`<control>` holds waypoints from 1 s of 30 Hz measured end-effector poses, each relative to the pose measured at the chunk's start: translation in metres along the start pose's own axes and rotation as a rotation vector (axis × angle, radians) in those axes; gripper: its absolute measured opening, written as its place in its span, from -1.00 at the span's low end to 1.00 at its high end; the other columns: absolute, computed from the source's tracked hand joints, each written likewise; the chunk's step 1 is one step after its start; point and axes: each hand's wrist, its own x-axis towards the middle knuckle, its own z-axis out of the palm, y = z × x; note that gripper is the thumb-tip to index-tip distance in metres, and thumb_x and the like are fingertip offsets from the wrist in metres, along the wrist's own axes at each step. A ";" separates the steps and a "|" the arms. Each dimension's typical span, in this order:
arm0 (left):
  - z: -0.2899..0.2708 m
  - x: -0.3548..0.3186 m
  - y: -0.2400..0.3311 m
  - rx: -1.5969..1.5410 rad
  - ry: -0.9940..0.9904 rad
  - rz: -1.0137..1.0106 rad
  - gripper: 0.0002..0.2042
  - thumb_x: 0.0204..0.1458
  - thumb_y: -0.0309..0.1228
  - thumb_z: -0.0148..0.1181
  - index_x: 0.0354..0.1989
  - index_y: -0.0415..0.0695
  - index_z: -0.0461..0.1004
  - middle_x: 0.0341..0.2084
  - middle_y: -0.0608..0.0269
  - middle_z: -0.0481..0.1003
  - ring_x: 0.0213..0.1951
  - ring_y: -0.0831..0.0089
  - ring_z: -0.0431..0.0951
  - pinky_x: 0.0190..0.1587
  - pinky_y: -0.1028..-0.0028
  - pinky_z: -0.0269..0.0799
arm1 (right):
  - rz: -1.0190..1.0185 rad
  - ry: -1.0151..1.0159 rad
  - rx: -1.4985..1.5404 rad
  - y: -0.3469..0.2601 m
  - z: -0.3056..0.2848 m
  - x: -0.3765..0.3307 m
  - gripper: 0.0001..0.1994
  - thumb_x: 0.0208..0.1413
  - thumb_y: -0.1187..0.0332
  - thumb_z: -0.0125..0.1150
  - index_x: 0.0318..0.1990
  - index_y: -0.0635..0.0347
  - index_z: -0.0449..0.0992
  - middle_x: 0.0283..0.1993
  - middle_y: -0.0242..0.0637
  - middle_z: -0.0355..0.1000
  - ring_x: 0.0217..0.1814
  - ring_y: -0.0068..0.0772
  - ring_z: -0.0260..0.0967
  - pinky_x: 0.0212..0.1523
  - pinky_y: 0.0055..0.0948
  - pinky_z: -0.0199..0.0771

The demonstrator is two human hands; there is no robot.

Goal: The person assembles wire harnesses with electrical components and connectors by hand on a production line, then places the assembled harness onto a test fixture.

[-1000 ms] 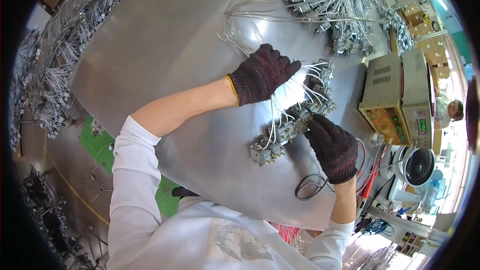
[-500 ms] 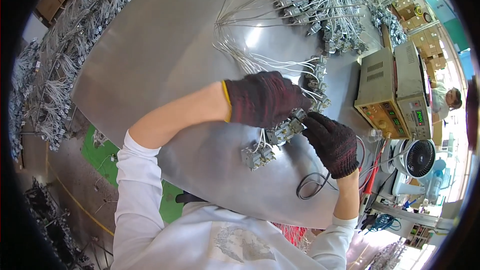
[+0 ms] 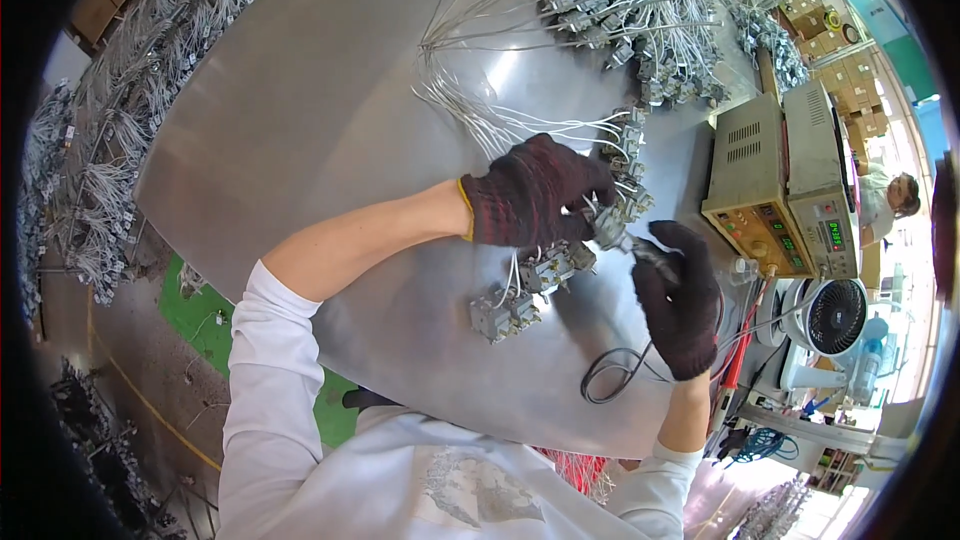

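My left hand (image 3: 540, 192), in a dark red-black knit glove, pinches a small grey metal component with white wires (image 3: 610, 227) between thumb and fingers. My right hand (image 3: 682, 298), gloved alike, is closed around a slim dark probe-like piece (image 3: 652, 256), whose tip meets or nearly meets that component; the exact contact is blurred. A dark cable (image 3: 612, 376) loops on the table beside the right wrist. Similar components (image 3: 555, 265) lie under and in front of the left hand, with a pair (image 3: 503, 316) nearest me. More of them (image 3: 628, 135) form a row beyond the hands.
The metal table (image 3: 300, 130) carries a large heap of wired components (image 3: 640, 20) at the far right. Two bench instruments with lit displays (image 3: 765, 210) stand at right, a fan (image 3: 836, 317) nearer. Wired bundles (image 3: 130, 130) hang at left. Another person (image 3: 885, 198) is at far right.
My hands have drawn apart slightly; the right moved down and right with the probe-like piece. The left now lifts a component off the row, turned toward the right hand.
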 end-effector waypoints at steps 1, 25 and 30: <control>-0.004 0.004 -0.001 -0.264 -0.003 -0.086 -0.61 0.04 -0.13 0.54 -0.04 -0.07 0.67 -0.26 0.19 0.68 -0.24 0.30 0.69 -0.11 0.24 0.58 | 0.203 0.022 0.198 -0.003 -0.006 -0.004 -0.61 0.21 0.60 0.42 0.17 0.21 0.54 0.06 -0.19 0.61 -0.18 -0.45 0.63 -0.19 -0.41 0.65; -0.007 0.021 -0.022 -1.173 0.661 -0.705 -0.72 0.35 -0.16 0.36 -0.09 -0.14 0.62 -0.48 0.41 0.48 -0.54 0.66 0.40 -0.51 0.53 0.29 | -0.281 -0.156 -0.338 -0.011 0.007 0.010 -0.71 0.07 0.49 0.55 -0.04 0.06 0.70 -0.06 -0.14 0.68 -0.18 -0.03 0.70 -0.20 -0.24 0.68; 0.004 0.019 -0.037 -0.938 0.550 -0.595 -0.67 0.31 -0.15 0.40 -0.03 -0.20 0.65 -0.41 0.31 0.59 -0.43 0.52 0.52 -0.34 0.38 0.47 | -0.343 -0.226 -0.436 -0.017 0.002 0.017 -0.72 0.07 0.37 0.58 -0.05 0.02 0.71 -0.04 -0.22 0.68 -0.19 -0.04 0.68 -0.21 -0.19 0.67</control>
